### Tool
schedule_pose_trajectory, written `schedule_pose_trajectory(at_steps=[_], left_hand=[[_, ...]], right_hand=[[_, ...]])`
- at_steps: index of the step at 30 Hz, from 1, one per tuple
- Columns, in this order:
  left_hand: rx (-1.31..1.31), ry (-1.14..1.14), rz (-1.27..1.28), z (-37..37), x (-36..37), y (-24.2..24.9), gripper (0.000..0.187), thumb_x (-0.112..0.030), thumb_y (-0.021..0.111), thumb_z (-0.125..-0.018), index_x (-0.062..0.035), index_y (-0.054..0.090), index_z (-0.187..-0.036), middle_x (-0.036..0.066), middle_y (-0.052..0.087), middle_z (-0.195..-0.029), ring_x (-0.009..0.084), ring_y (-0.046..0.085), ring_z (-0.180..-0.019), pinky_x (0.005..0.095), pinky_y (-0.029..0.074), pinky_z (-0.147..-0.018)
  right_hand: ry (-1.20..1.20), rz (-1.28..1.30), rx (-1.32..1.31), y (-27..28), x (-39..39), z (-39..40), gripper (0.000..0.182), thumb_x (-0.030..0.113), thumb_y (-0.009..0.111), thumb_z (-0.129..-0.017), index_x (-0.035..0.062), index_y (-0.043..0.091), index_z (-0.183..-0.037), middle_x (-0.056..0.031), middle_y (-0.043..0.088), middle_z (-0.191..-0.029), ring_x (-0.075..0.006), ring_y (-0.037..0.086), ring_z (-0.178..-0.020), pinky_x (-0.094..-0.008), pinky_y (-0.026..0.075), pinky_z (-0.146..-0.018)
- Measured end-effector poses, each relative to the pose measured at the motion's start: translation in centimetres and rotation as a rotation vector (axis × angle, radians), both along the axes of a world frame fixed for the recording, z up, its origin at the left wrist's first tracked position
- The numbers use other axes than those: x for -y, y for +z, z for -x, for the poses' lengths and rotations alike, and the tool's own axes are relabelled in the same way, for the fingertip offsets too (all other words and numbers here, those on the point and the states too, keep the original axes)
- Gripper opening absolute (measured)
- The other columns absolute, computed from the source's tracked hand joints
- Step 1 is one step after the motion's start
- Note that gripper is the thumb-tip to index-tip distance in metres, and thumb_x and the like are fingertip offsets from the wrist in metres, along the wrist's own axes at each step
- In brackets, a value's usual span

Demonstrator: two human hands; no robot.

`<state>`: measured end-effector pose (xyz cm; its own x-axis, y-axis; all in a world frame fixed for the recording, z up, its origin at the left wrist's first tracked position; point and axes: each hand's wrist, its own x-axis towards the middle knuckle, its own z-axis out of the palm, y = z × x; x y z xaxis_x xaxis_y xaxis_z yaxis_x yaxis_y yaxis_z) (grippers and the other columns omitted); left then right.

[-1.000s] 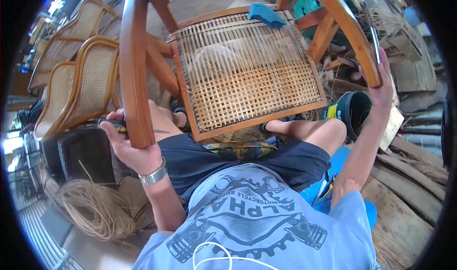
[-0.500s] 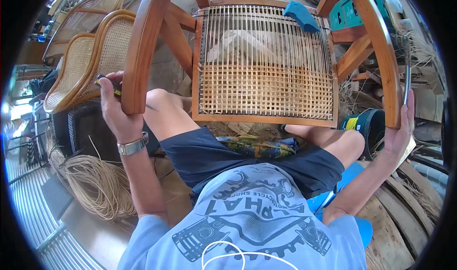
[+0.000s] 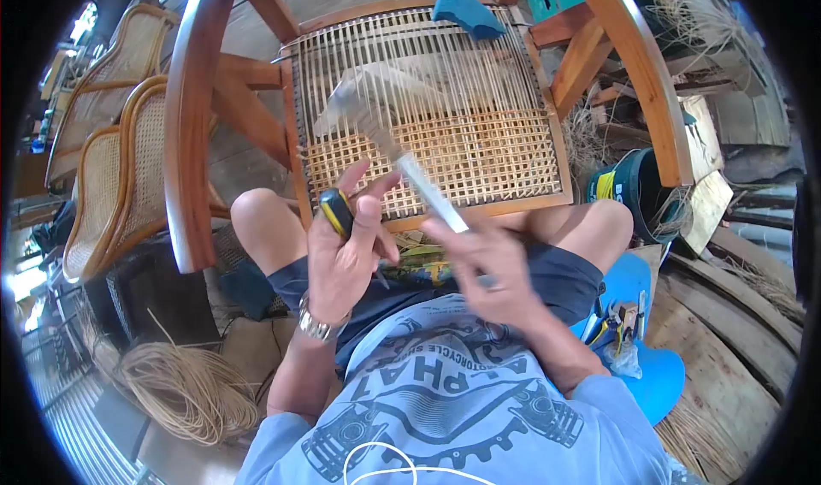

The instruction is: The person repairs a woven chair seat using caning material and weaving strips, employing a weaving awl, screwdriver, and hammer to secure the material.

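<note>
In front of me a wooden chair frame (image 3: 192, 160) holds a partly woven cane seat (image 3: 445, 164). The near half has a close lattice; strands in the far half run mostly lengthwise. Over my lap, my left hand (image 3: 342, 250) grips a screwdriver-like tool (image 3: 336, 213) with a black and yellow handle; a thin shaft shows below the hand. My right hand (image 3: 496, 271), smeared by motion, is closed on a long hammer-like tool (image 3: 428, 190) with a pale handle. Its blurred grey end extends over the seat. A blue block (image 3: 469, 13) rests on the seat's far side.
A coil of cane (image 3: 188, 382) lies at the left, below rattan chair backs (image 3: 120, 177). Right of the chair stands a dark bucket (image 3: 629, 186). A blue stool (image 3: 646, 374) bears small tools beside me. Curved wooden boards (image 3: 701, 340) lie at the far right.
Both hands have come from the chair's arms to the middle, above my lap, bringing their tools. The pale-handled tool has swung over the seat. My view has shifted, so the chair appears higher and tilted.
</note>
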<state>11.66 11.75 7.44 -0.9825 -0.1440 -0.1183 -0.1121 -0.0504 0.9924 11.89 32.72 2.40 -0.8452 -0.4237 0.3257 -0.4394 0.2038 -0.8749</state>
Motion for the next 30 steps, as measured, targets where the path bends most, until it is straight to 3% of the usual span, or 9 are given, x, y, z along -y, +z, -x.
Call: schedule_pose_trajectory(at_steps=[5, 7, 8, 13, 19, 22, 25, 28, 30], left_hand=[[0.078, 0.093, -0.106, 4.1, 0.6, -3.7, 0.033, -0.033, 0.058, -0.106, -0.0029, 0.068, -0.114, 0.004, 0.068, -0.072, 0.0037, 0.053, -0.05, 0.0203, 0.037, -0.044], [0.074, 0.156, -0.054, 5.4, 2.4, -4.6, 0.033, -0.035, 0.059, -0.105, -0.0047, 0.068, -0.095, 0.003, 0.065, -0.066, 0.004, 0.051, -0.048, 0.0203, 0.036, -0.043], [0.04, 0.14, 0.025, 5.7, 3.5, -4.8, 0.034, -0.036, 0.061, -0.104, -0.0034, 0.067, -0.112, 0.0, 0.063, -0.069, 0.0035, 0.046, -0.049, 0.0204, 0.031, -0.044], [0.091, 0.184, 0.096, 5.3, 6.8, -3.3, 0.031, -0.033, 0.06, -0.105, -0.0022, 0.068, -0.103, 0.002, 0.061, -0.061, 0.0058, 0.048, -0.044, 0.0232, 0.035, -0.041], [0.129, 0.27, 0.066, 1.4, 10.4, -4.5, 0.029, -0.03, 0.059, -0.106, -0.0028, 0.067, -0.111, 0.0, 0.061, -0.062, 0.0049, 0.049, -0.046, 0.0195, 0.033, -0.042], [0.15, 0.31, 0.062, -0.1, 12.5, -4.7, 0.023, -0.027, 0.056, -0.107, -0.0057, 0.065, -0.111, -0.002, 0.06, -0.065, 0.0036, 0.052, -0.05, 0.0189, 0.034, -0.044], [0.092, 0.296, 0.012, -0.5, 13.8, -4.9, 0.021, -0.026, 0.055, -0.107, -0.0079, 0.064, -0.112, -0.003, 0.06, -0.067, 0.0022, 0.054, -0.053, 0.0182, 0.034, -0.044], [0.091, 0.308, -0.013, 0.2, 13.2, -4.1, 0.023, -0.026, 0.057, -0.106, -0.0055, 0.065, -0.112, 0.0, 0.059, -0.062, 0.003, 0.05, -0.046, 0.0202, 0.032, -0.04], [0.075, 0.299, -0.052, 1.1, 12.5, -4.6, 0.023, -0.026, 0.057, -0.106, -0.0042, 0.065, -0.111, 0.0, 0.059, -0.061, 0.0031, 0.049, -0.045, 0.0206, 0.031, -0.04]], right_hand=[[0.27, -0.121, 0.38, -2.2, 3.4, 0.4, 0.082, -0.004, 0.069, -0.079, 0.018, 0.044, -0.154, -0.0282, 0.041, -0.154, -0.0349, 0.062, -0.12, -0.0435, 0.049, -0.1], [0.616, 0.184, -0.038, -1.1, 3.6, 4.5, 0.091, 0.016, 0.077, -0.083, 0.0187, 0.031, -0.161, -0.0281, 0.03, -0.161, -0.0396, 0.04, -0.144, -0.0464, 0.037, -0.115], [0.718, 0.053, 0.2, 0.9, 2.0, 7.4, 0.096, 0.041, 0.079, -0.083, 0.0165, 0.03, -0.161, -0.0259, 0.028, -0.163, -0.0388, 0.022, -0.154, -0.0479, 0.022, -0.124], [-0.25, -0.546, -0.302, -5.1, -2.0, 26.9, 0.098, 0.06, 0.07, -0.086, 0.0228, 0.023, -0.162, -0.0231, 0.021, -0.166, -0.0379, 0.023, -0.154, -0.0462, 0.029, -0.122], [-0.266, -0.755, -0.28, -6.0, -0.8, 37.3, 0.079, 0.044, 0.069, -0.095, 0.0215, 0.03, -0.159, -0.0219, 0.038, -0.157, -0.046, 0.037, -0.142, -0.0575, 0.034, -0.113], [-0.374, -1.439, -0.509, -7.9, 0.2, 40.0, 0.065, 0.034, 0.055, -0.099, 0.0099, 0.035, -0.156, -0.0119, 0.061, -0.134, -0.0291, 0.055, -0.119, -0.0397, 0.048, -0.102], [-0.517, -0.838, -0.152, -7.9, 3.0, 35.1, 0.068, 0.039, 0.071, -0.093, 0.02, 0.042, -0.151, -0.0274, 0.049, -0.14, -0.0431, 0.058, -0.124, -0.0482, 0.052, -0.102], [-0.319, -0.809, -0.14, -7.1, 7.1, 24.5, 0.037, 0.011, 0.066, -0.089, 0.0101, 0.054, -0.125, -0.0205, 0.059, -0.106, -0.0361, 0.063, -0.094, -0.0501, 0.055, -0.083], [-0.23, -0.648, -0.341, -9.8, 9.1, 16.8, 0.056, 0.0, 0.067, -0.077, 0.0141, 0.052, -0.129, -0.0207, 0.055, -0.105, -0.0384, 0.059, -0.098, -0.0495, 0.052, -0.081]])
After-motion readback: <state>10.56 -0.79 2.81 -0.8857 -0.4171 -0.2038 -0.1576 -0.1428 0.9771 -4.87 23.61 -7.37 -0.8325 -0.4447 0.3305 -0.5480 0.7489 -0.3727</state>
